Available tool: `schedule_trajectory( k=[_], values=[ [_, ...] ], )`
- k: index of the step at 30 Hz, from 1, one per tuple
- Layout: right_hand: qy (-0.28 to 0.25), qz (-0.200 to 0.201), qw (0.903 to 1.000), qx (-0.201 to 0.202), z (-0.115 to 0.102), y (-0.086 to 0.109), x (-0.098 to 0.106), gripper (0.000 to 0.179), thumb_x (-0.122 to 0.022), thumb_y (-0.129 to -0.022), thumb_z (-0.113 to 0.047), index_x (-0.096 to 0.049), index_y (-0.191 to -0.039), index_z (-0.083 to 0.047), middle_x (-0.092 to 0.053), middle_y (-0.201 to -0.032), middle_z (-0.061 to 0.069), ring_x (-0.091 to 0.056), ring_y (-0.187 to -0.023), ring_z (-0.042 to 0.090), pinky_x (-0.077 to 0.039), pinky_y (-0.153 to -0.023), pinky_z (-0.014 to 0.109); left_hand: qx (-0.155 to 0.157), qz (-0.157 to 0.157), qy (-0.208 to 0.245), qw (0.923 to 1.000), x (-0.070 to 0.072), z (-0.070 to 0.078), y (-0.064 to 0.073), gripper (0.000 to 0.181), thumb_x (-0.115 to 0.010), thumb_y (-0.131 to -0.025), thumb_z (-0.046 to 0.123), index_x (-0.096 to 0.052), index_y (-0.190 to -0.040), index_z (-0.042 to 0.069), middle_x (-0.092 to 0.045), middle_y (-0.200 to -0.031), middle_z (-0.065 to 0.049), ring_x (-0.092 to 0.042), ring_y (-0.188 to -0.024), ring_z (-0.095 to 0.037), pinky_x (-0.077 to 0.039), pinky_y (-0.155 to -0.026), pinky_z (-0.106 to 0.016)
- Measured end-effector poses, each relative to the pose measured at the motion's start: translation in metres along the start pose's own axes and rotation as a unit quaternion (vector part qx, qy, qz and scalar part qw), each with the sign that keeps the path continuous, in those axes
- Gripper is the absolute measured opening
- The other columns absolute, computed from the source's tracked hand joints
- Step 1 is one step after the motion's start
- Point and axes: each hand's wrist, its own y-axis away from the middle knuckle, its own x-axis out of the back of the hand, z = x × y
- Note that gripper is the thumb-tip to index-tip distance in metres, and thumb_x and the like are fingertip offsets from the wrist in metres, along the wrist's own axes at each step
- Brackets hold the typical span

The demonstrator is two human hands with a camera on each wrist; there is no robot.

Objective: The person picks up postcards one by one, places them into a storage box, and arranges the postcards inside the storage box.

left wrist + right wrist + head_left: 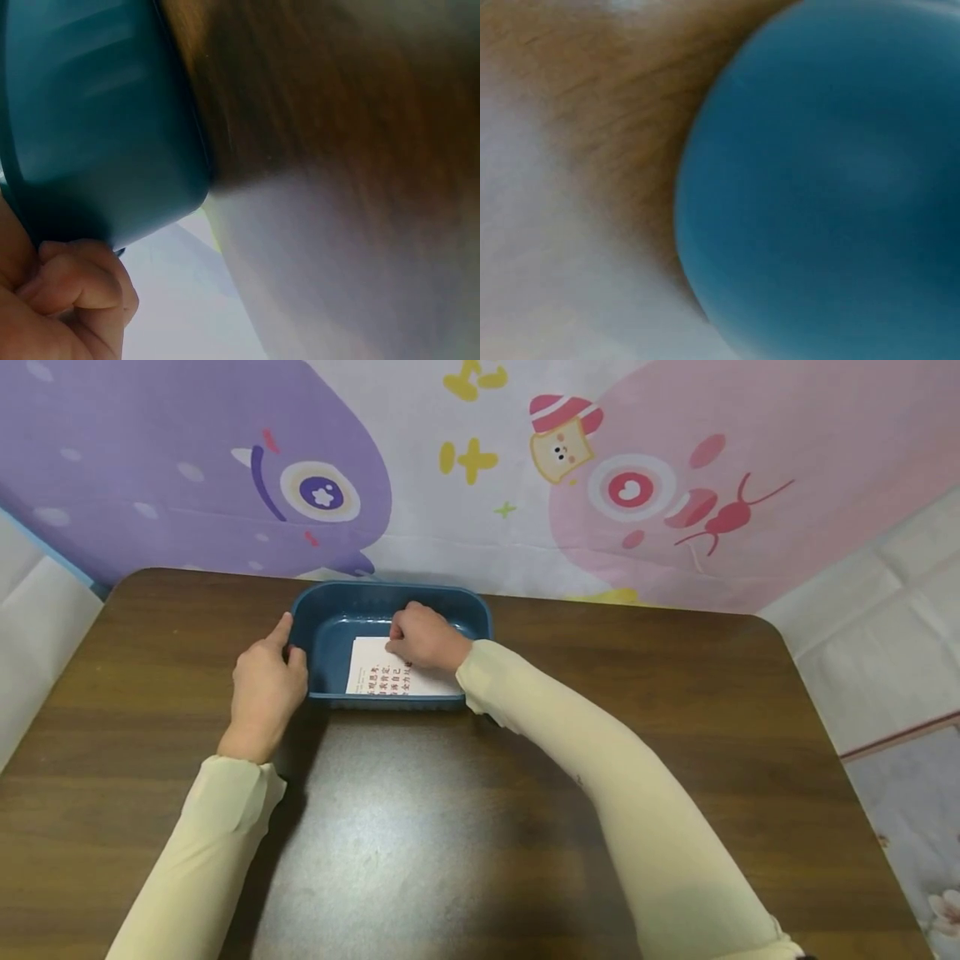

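Note:
A dark blue rectangular basin (321,647) stands at the back of the table, left of centre. Inside it lies a white card (364,662) printed with dark red characters. My right hand (427,637) reaches over the basin's front right and pinches the card's far edge. My left hand (266,683) holds the basin's left side, thumb near the front left corner. In the left wrist view the curled fingers (86,289) press against the basin's outer wall (97,142). Only the basin wall (802,187) and tabletop fill the right wrist view; the hand is hidden there.
The brown wooden table (637,693) has rounded back corners. Behind it hangs a cloth (435,518) with purple and pink cartoon figures, close to the basin's back rim. A pale wall covering (870,585) lies beyond the right edge.

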Motion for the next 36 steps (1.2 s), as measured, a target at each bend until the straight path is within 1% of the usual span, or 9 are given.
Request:
schedule_trajectory(
  k=[4,9,11,14,17,20,24,30,36],
  values=[
    [-0.015,0.008,0.9998,-0.001,0.005,0.004,0.006,0.023,-0.049,-0.095,-0.024,-0.065,-0.088,-0.01,-0.059,-0.091,0.004,-0.047,-0.086,0.016,-0.039,-0.076,0.027,-0.003,-0.009,0.001,1.0,-0.001,0.001,-0.004,0.053,-0.035,-0.093,0.014,-0.032,-0.145,0.007,-0.045,-0.135,-0.031,-0.046,-0.081,-0.037,-0.039,-0.068,-0.046],
    [-0.046,0.034,0.9979,-0.029,0.01,0.01,0.015,0.027,-0.047,-0.096,-0.027,-0.065,-0.103,-0.009,-0.058,-0.102,0.004,-0.048,-0.089,0.016,-0.041,-0.079,0.029,-0.003,-0.025,-0.004,0.9997,-0.003,0.0,-0.01,0.053,-0.034,-0.094,0.015,-0.029,-0.147,0.009,-0.044,-0.136,-0.03,-0.045,-0.076,-0.034,-0.037,-0.063,-0.041],
    [-0.052,0.052,0.9967,-0.033,0.012,0.015,0.021,0.027,-0.046,-0.097,-0.027,-0.064,-0.105,-0.009,-0.057,-0.098,0.002,-0.048,-0.086,0.013,-0.042,-0.079,0.028,-0.004,-0.026,-0.01,0.9996,-0.004,-0.002,-0.013,0.053,-0.035,-0.094,0.016,-0.029,-0.147,0.009,-0.047,-0.133,-0.031,-0.045,-0.074,-0.034,-0.037,-0.062,-0.041],
    [-0.068,0.083,0.994,-0.024,0.013,0.026,0.032,0.028,-0.046,-0.097,-0.025,-0.066,-0.096,-0.006,-0.055,-0.081,0.003,-0.045,-0.071,0.014,-0.041,-0.071,0.027,-0.001,-0.028,-0.029,0.9992,-0.006,-0.007,-0.018,0.053,-0.035,-0.095,0.018,-0.028,-0.147,0.011,-0.05,-0.128,-0.032,-0.046,-0.072,-0.034,-0.037,-0.061,-0.042],
    [-0.076,0.114,0.9902,-0.028,0.016,0.043,0.045,0.027,-0.046,-0.096,-0.025,-0.066,-0.091,-0.007,-0.053,-0.077,0.001,-0.045,-0.067,0.014,-0.04,-0.069,0.028,0.001,-0.031,-0.048,0.9984,-0.007,-0.01,-0.023,0.054,-0.034,-0.095,0.019,-0.028,-0.148,0.013,-0.053,-0.125,-0.032,-0.047,-0.071,-0.035,-0.037,-0.059,-0.042],
    [-0.075,0.136,0.9865,-0.052,0.022,0.062,0.053,0.025,-0.049,-0.095,-0.027,-0.066,-0.098,-0.009,-0.059,-0.09,0.001,-0.051,-0.079,0.015,-0.044,-0.076,0.03,0.003,-0.038,-0.06,0.9975,-0.005,-0.014,-0.028,0.054,-0.034,-0.095,0.021,-0.027,-0.148,0.013,-0.055,-0.12,-0.032,-0.048,-0.068,-0.034,-0.036,-0.055,-0.042],
    [-0.072,0.157,0.9813,-0.086,0.035,0.086,0.06,0.027,-0.052,-0.093,-0.03,-0.066,-0.104,-0.01,-0.061,-0.103,0.003,-0.054,-0.092,0.017,-0.045,-0.085,0.034,0.004,-0.048,-0.068,0.9965,0.001,-0.022,-0.033,0.054,-0.031,-0.096,0.027,-0.026,-0.148,0.012,-0.052,-0.125,-0.033,-0.051,-0.073,-0.036,-0.038,-0.056,-0.043],
    [-0.07,0.175,0.9728,-0.135,0.048,0.127,0.058,0.031,-0.052,-0.092,-0.035,-0.065,-0.109,-0.013,-0.064,-0.11,0.004,-0.057,-0.101,0.02,-0.045,-0.089,0.039,-0.001,-0.071,-0.07,0.9951,0.006,-0.032,-0.036,0.057,-0.029,-0.097,0.034,-0.023,-0.149,0.01,-0.041,-0.135,-0.034,-0.054,-0.097,-0.049,-0.042,-0.07,-0.055],
    [-0.053,0.18,0.9675,-0.169,0.05,0.169,0.042,0.039,-0.049,-0.093,-0.042,-0.06,-0.118,-0.014,-0.06,-0.121,0.005,-0.058,-0.1,0.023,-0.046,-0.086,0.044,0.009,-0.112,-0.082,0.9902,0.009,-0.034,-0.031,0.073,-0.021,-0.097,0.051,0.007,-0.15,0.008,-0.034,-0.138,-0.04,-0.04,-0.117,-0.055,-0.036,-0.089,-0.064]
  ],
)
